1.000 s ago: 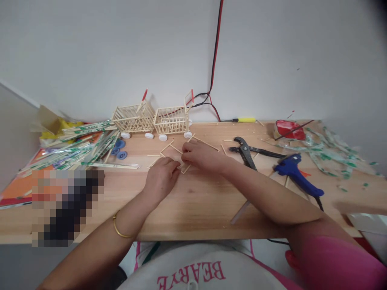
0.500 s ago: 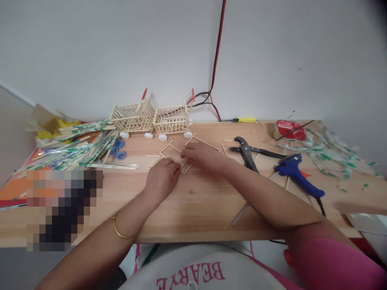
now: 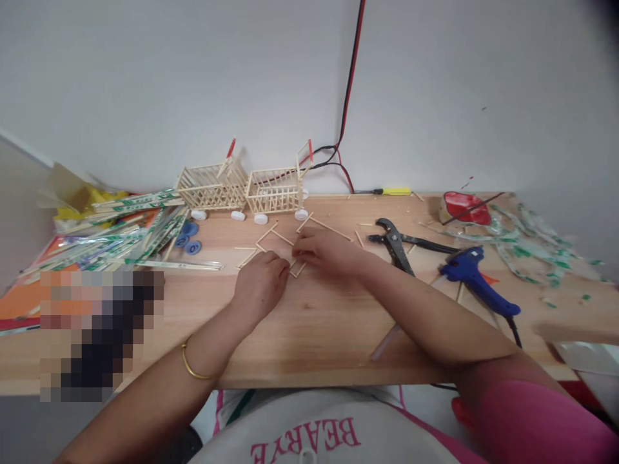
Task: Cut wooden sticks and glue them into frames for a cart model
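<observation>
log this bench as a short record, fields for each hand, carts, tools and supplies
left hand: fingers curled beside thin sticks, grip unclear
right hand: over the same sticks, grip unclear
carts: two, white wheels, near wall
tools: pliers, blue glue gun, both rightward
supplies: wrapped sticks, blue discs, both leftward

Gold bangle (image 3: 188, 366), pink sleeve (image 3: 536, 412), lettered white garment (image 3: 309, 412)

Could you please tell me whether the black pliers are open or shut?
The pliers are open: their two handles spread wide apart.
</observation>
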{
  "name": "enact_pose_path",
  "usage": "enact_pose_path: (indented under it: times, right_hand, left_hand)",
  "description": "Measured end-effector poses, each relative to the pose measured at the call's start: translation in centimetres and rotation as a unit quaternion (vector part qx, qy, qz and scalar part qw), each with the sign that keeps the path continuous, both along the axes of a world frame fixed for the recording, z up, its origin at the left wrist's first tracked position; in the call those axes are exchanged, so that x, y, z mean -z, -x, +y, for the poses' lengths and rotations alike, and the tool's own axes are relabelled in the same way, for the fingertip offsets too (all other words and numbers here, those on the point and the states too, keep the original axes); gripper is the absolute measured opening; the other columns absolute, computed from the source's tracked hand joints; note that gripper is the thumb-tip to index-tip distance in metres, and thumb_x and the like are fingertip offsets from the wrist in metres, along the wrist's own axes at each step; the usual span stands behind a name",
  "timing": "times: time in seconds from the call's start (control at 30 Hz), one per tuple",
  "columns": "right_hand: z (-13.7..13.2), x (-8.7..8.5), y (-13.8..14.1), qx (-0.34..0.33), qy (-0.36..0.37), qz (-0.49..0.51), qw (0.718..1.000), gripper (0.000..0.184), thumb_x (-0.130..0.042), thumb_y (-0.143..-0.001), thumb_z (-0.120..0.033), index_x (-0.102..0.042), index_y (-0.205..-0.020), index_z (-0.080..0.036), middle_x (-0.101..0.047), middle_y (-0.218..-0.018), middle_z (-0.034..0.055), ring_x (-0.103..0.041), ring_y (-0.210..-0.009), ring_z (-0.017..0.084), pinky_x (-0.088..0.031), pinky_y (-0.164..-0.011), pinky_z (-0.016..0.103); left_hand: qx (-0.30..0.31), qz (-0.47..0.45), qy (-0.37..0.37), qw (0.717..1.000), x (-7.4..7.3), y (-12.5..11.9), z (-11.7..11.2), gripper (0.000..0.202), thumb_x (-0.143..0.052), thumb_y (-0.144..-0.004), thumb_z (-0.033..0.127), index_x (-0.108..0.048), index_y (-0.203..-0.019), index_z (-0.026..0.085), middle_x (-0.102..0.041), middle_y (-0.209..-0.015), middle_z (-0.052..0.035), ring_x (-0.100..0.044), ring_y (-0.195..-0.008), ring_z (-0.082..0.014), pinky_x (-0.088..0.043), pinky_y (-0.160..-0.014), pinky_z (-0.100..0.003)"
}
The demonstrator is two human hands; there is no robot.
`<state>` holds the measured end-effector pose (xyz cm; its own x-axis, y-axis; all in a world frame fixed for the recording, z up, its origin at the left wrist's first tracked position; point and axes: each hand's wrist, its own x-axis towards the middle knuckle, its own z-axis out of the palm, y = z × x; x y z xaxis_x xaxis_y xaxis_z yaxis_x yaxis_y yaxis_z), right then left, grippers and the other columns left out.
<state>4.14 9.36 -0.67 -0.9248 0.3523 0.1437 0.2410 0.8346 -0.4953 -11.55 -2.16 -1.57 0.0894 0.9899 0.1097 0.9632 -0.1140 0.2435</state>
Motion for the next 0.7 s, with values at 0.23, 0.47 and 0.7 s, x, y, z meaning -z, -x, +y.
enact_pose_path:
  times: [0.23, 0.47, 0.7]
  right_hand:
    - [-0.32, 0.45, 0.24, 0.004, -0.017, -0.022, 1.0, 0.017, -0.05, -0.085, -0.018, -0.066, -0.086, -0.017, -0.057, -0.089, 0.005, -0.049, -0.077, 0.014, -0.031, -0.068, 0.025]
    - [-0.39, 0.33, 0.3, 0.0, -0.046, -0.036, 0.998, 0.019, -0.047, -0.087, -0.02, -0.065, -0.085, -0.018, -0.055, -0.087, 0.0044, -0.047, -0.076, 0.014, -0.029, -0.065, 0.025]
    - [-0.51, 0.48, 0.26, 0.001, -0.061, -0.026, 0.998, 0.019, -0.046, -0.087, -0.021, -0.064, -0.082, -0.018, -0.054, -0.085, 0.0033, -0.047, -0.076, 0.014, -0.028, -0.064, 0.025]
  left_hand:
    - [0.0, -0.003, 0.004, 1.0, -0.02, -0.06, 0.05, 0.027, -0.041, -0.087, 0.023, -0.067, -0.084, 0.018, -0.062, -0.084, -0.0066, -0.057, -0.087, -0.019, -0.045, -0.077, -0.029]
    - [-0.005, -0.022, 0.01, 1.0, -0.03, 0.0, 0.24, 0.024, -0.042, -0.085, 0.02, -0.066, -0.082, 0.019, -0.062, -0.084, -0.0058, -0.058, -0.087, -0.0181, -0.045, -0.077, -0.028]
    - [-0.011, -0.02, 0.014, 1.0, -0.14, 0.01, 0.48, 0.021, -0.044, -0.082, 0.019, -0.065, -0.079, 0.019, -0.062, -0.082, -0.0053, -0.058, -0.084, -0.0179, -0.045, -0.074, -0.028]
